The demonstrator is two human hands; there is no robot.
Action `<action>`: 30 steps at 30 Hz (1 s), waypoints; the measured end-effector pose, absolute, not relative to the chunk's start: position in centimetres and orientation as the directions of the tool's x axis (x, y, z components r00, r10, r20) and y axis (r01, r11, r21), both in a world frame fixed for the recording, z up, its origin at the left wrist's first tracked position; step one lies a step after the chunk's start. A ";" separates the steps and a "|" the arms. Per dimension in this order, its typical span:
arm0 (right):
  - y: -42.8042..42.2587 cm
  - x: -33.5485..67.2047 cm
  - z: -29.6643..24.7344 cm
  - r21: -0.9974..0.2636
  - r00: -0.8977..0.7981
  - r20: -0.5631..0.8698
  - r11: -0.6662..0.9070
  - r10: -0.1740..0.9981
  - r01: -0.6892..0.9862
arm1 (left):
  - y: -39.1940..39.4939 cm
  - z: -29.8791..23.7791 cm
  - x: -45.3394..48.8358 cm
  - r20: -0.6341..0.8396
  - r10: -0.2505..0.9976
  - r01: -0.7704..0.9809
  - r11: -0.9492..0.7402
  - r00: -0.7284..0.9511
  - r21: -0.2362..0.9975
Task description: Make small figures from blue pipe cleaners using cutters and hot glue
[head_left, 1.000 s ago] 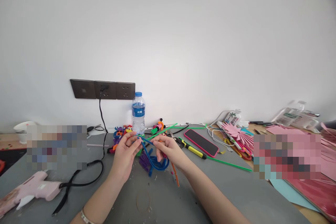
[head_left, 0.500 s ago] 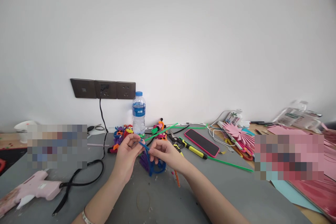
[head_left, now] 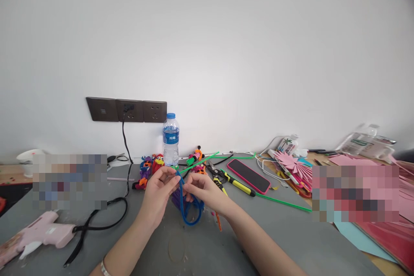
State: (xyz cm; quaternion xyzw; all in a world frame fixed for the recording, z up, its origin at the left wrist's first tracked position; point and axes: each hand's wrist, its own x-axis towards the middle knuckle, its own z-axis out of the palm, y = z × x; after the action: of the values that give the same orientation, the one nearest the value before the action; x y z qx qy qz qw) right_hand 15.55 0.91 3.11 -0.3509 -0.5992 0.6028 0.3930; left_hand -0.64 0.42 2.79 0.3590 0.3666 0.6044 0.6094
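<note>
My left hand (head_left: 158, 196) and my right hand (head_left: 204, 192) are close together over the grey table (head_left: 207, 250), both pinching a blue pipe cleaner (head_left: 187, 211). The blue stem is bent into a loop that hangs below my fingers. A purple pipe-cleaner piece (head_left: 177, 200) lies just behind the loop. An orange stem (head_left: 218, 221) lies on the table under my right wrist. Small pipe-cleaner figures (head_left: 150, 166) stand behind my left hand.
A water bottle (head_left: 170, 139) stands by the wall under a socket strip (head_left: 127, 110). Yellow-handled pliers (head_left: 231, 180), a pink-cased phone (head_left: 248, 175) and green stems (head_left: 281, 202) lie to the right. A pink glue gun (head_left: 35, 235) with black cord (head_left: 97, 215) lies left. Pink paper crafts (head_left: 291, 164) crowd the right.
My hands have drawn closer together. The blue pipe cleaner, stretched between them a second ago, is now folded into a narrower hanging loop.
</note>
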 end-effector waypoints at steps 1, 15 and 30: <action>0.9 15.5 3.1 -0.998 -0.456 0.054 0.033 0.888 -0.054 | 0.4 2.8 -0.6 -0.008 1.000 -0.469 0.008 0.002 0.883; 0.9 15.6 2.5 -0.994 -0.462 0.074 0.100 0.884 0.032 | 0.4 3.0 -0.7 0.002 1.000 -0.444 0.008 0.022 0.896; 0.5 15.6 3.2 -0.983 -0.501 0.052 0.133 0.864 0.127 | 0.5 3.3 -1.2 -0.121 0.980 -0.419 0.178 0.160 0.891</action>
State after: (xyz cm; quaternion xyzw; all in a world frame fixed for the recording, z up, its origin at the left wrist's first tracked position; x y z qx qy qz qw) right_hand 15.56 0.46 3.19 -0.3682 -0.6726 0.5458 0.3378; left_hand -1.24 0.53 3.33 0.3686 0.3805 0.5245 0.6665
